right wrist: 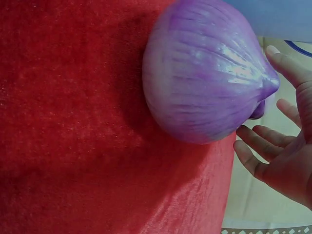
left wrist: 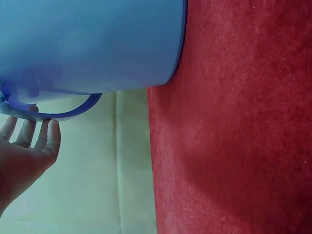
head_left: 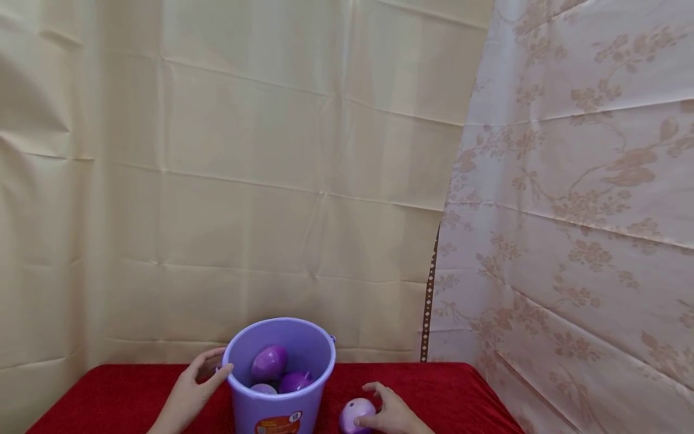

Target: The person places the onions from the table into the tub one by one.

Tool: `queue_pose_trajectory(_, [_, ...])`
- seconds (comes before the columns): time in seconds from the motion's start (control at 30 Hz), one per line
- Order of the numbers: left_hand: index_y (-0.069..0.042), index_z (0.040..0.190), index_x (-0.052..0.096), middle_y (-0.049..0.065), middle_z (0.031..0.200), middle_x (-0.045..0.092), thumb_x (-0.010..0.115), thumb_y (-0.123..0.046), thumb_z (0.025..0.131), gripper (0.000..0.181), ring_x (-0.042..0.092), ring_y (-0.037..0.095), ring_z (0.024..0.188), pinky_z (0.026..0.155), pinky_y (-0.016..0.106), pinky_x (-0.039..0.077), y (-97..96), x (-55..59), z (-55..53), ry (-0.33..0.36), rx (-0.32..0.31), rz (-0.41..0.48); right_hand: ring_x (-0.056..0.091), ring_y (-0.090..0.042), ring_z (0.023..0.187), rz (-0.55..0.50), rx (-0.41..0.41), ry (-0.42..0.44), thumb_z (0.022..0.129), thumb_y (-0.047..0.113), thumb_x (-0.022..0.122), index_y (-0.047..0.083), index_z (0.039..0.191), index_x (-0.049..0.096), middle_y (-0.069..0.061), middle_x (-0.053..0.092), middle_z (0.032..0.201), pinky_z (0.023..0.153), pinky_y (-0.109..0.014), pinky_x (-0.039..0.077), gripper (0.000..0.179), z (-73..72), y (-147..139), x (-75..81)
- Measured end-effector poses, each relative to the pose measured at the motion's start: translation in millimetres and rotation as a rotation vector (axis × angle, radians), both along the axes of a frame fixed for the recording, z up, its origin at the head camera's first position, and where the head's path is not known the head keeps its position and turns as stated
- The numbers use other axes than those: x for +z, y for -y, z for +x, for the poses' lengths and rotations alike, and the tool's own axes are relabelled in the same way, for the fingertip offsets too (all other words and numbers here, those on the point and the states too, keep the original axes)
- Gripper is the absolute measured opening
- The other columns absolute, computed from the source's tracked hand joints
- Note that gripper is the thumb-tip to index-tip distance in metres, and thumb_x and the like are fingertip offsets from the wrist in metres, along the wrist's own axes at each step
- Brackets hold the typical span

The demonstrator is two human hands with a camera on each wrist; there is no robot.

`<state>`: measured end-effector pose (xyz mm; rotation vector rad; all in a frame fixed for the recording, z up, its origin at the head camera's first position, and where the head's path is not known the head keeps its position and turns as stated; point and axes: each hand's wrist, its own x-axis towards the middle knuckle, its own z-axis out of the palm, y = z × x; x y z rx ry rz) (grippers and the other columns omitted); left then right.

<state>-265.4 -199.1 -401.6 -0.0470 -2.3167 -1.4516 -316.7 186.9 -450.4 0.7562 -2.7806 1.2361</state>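
Note:
A purple bucket stands on the red-covered table, with several glossy purple pieces inside it. My left hand holds its left side, the thumb at the rim; in the left wrist view the other fingers curve up to the bucket's handle. Just right of the bucket sits a purple onion, shiny and streaked, its pointed tip toward my right hand. That hand is spread around the onion's upper part, the thumb overlapping it in the head view and the fingers loosely bent.
The red cloth covers the table out to its far edge. A cream curtain hangs close behind, and a floral curtain closes off the right side. An orange label is on the bucket's front.

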Motion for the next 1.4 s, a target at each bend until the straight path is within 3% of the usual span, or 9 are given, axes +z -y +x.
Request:
queue_pose_trajectory(0.1, [-0.008, 0.127, 0.051, 0.016, 0.121, 0.062, 0.063, -0.034, 0.089, 0.048, 0.049, -0.013, 0.090, 0.075, 0.021, 0.047, 0.4, -0.2, 0.6, -0.006, 0.002, -0.006, 0.054, -0.019, 0.089, 0.002, 0.006, 0.000, 0.073, 0.027, 0.078, 0.000, 0.117, 0.054, -0.009, 0.059, 0.101, 0.070, -0.024, 0.047, 0.057, -0.8, 0.4, -3.3])
queue_pose_trajectory(0.43, [-0.010, 0.129, 0.051, 0.015, 0.122, 0.061, 0.062, -0.037, 0.089, 0.050, 0.050, -0.007, 0.094, 0.076, 0.024, 0.047, 1.7, 1.6, 0.4, 0.035, 0.002, -0.018, 0.057, -0.022, 0.089, -0.076, -0.006, 0.132, 0.075, 0.020, 0.078, 0.001, 0.114, 0.054, -0.010, 0.059, 0.100, 0.070, -0.030, 0.049, 0.049, 0.9, 1.6, -3.0])
queue_pose_trajectory(0.67, [-0.008, 0.127, 0.052, 0.016, 0.119, 0.062, 0.063, -0.034, 0.089, 0.048, 0.050, -0.008, 0.092, 0.075, 0.023, 0.047, 0.2, 2.1, 2.3, 0.018, 0.005, -0.013, 0.058, -0.022, 0.088, -0.125, -0.026, 0.198, 0.075, 0.020, 0.078, 0.005, 0.109, 0.056, -0.009, 0.060, 0.099, 0.072, -0.035, 0.051, 0.043, 1.5, 1.1, -5.1])
queue_pose_trajectory(0.9, [-0.009, 0.128, 0.051, 0.015, 0.120, 0.062, 0.063, -0.037, 0.089, 0.049, 0.054, 0.005, 0.098, 0.076, 0.025, 0.047, 0.7, 2.1, 0.2, 0.043, 0.006, -0.024, 0.056, -0.019, 0.086, -0.079, -0.019, 0.097, 0.075, 0.023, 0.078, 0.001, 0.112, 0.056, -0.009, 0.060, 0.097, 0.068, -0.027, 0.047, 0.048, -0.7, -4.1, -4.7])
queue_pose_trajectory(1.13, [-0.008, 0.128, 0.052, 0.016, 0.119, 0.062, 0.063, -0.035, 0.089, 0.048, 0.056, 0.012, 0.101, 0.076, 0.027, 0.047, 0.9, 0.8, 0.2, 0.035, 0.006, -0.027, 0.058, -0.017, 0.086, -0.086, -0.044, -0.019, 0.074, 0.024, 0.077, 0.000, 0.110, 0.058, -0.010, 0.064, 0.098, 0.068, -0.023, 0.044, 0.047, -1.6, -10.1, 5.7])
queue_pose_trajectory(1.4, [-0.008, 0.128, 0.051, 0.017, 0.120, 0.062, 0.062, -0.035, 0.089, 0.049, 0.056, 0.013, 0.101, 0.076, 0.026, 0.047, 1.0, 0.7, -0.5, 0.041, 0.002, -0.021, 0.060, -0.022, 0.086, -0.105, -0.118, -0.028, 0.074, 0.025, 0.077, 0.001, 0.111, 0.058, -0.013, 0.064, 0.099, 0.066, -0.026, 0.046, 0.048, -5.5, -14.6, 23.4])
